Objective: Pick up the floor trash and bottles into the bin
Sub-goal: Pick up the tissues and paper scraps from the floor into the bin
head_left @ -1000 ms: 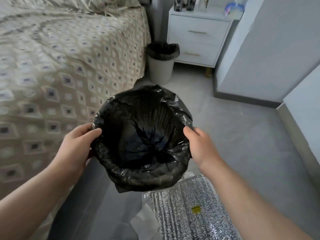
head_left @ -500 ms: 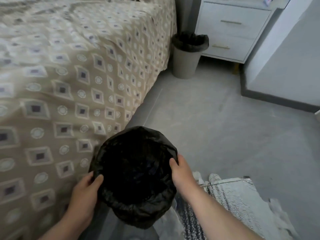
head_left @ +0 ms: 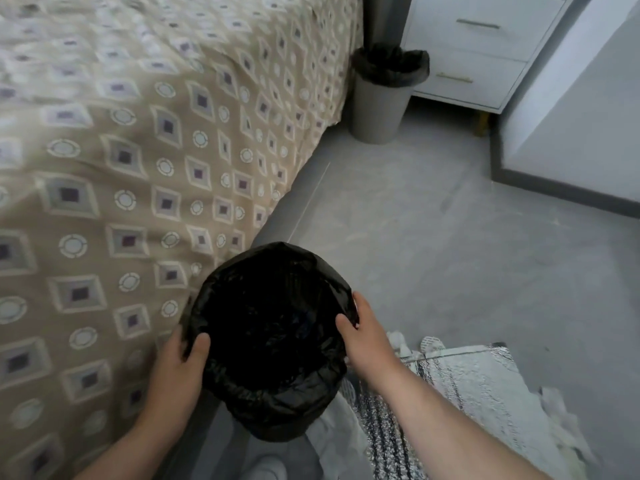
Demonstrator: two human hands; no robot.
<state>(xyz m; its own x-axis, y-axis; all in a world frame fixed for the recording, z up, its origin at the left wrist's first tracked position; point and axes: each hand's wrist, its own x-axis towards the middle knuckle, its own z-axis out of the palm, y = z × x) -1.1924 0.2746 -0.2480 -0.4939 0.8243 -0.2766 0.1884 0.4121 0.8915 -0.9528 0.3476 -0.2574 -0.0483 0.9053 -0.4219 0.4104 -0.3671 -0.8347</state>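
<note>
A bin lined with a black plastic bag point(head_left: 273, 327) is low in the middle of the head view, beside the bed. My left hand point(head_left: 178, 372) grips its left rim and my right hand point(head_left: 363, 336) grips its right rim. The inside of the bin is dark and I cannot see its contents. A silver foil bag point(head_left: 460, 403) lies on the floor to the right of the bin, under my right forearm. White crumpled paper point(head_left: 561, 424) lies at the foil bag's right edge, and another white scrap point(head_left: 398, 341) sits by my right hand.
A bed with a beige patterned cover point(head_left: 138, 168) fills the left side. A second grey bin with a black liner point(head_left: 384, 98) stands at the bed's far corner, next to a white drawer unit point(head_left: 474, 53). A white wall with dark skirting point(head_left: 571, 143) runs along the right.
The bin has come down from chest height toward the floor beside the bed, both hands still on its rim. The view has shifted forward and right.
</note>
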